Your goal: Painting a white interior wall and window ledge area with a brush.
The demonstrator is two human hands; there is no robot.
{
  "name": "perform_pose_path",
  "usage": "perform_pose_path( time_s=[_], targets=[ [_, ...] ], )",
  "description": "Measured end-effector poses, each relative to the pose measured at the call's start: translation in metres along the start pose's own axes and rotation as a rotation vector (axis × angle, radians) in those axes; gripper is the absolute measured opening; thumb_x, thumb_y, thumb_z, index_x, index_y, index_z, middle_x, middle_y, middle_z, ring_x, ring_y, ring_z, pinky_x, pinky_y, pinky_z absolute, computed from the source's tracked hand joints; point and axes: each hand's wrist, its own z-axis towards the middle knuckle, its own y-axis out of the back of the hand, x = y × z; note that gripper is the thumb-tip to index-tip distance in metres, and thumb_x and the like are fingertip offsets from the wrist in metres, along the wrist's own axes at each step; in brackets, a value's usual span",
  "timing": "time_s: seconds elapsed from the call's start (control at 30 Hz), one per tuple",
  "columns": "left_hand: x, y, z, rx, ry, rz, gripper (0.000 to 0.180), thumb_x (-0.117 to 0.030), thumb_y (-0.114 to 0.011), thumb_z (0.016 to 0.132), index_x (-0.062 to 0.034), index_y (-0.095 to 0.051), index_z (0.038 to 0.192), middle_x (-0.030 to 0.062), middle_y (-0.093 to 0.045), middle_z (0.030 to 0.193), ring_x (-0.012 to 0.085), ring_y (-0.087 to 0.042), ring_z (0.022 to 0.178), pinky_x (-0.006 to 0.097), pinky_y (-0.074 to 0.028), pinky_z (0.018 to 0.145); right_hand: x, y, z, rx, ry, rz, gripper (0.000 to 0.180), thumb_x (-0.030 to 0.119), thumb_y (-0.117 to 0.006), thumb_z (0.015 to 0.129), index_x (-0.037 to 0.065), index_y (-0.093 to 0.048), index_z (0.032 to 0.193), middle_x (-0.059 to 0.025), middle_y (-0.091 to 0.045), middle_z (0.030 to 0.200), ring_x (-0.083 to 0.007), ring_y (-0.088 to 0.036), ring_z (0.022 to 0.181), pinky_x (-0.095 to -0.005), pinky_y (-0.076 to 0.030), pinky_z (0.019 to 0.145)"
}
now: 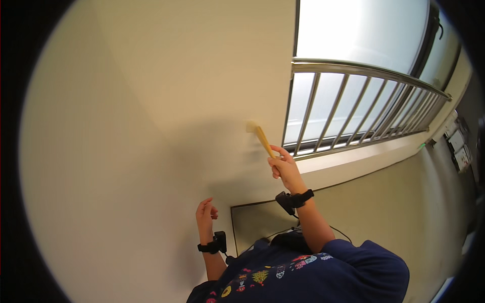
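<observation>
Brush (264,142) in right grip (287,169); bristles (251,126) blur into wall (151,76), handle (265,143) partly hidden.

We look from the left of two head-worn fisheyes, tipped down over the shirt (323,278) at five o'clock, with the wall (126,101) at ten. Right hand (285,166), near three, and left hand (205,214), at seven, are near us; the window (353,35), past one, and floor (384,212), at four, lie farther off.
</observation>
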Motion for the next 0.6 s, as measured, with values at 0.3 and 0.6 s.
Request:
perform_pose_path(
  time_s=[0.3, 0.6],
  targets=[
    [0.003, -0.032, 0.02, 0.126, 0.008, 0.011, 0.023, -0.019, -0.045, 0.089, -0.004, -0.055, 0.104, 0.0007, -0.053, 0.064, 0.0068, -0.046, 0.052, 0.021, -0.038, 0.048, 0.009, 0.04, -0.018, -0.307, 0.199, 0.022, 0.041, 0.003, -0.054, 0.078, 0.005, -0.041, 0.116, 0.0012, -0.043, 0.058, -0.0059, -0.036, 0.04, -0.0209, -0.029, 0.036],
    [0.005, -0.03, 0.016, 0.085, 0.052, 0.051, 0.025, -0.02, -0.045, 0.089, -0.0049, -0.055, 0.107, 0.0009, -0.053, 0.064, 0.0077, -0.047, 0.053, 0.021, -0.039, 0.048, -0.033, 0.0, -0.013, -0.267, 0.04, -0.013, 0.039, 0.008, -0.052, 0.081, 0.008, -0.037, 0.117, -0.0011, -0.042, 0.062, -0.0074, -0.035, 0.039, -0.0214, -0.027, 0.034]
  ],
)
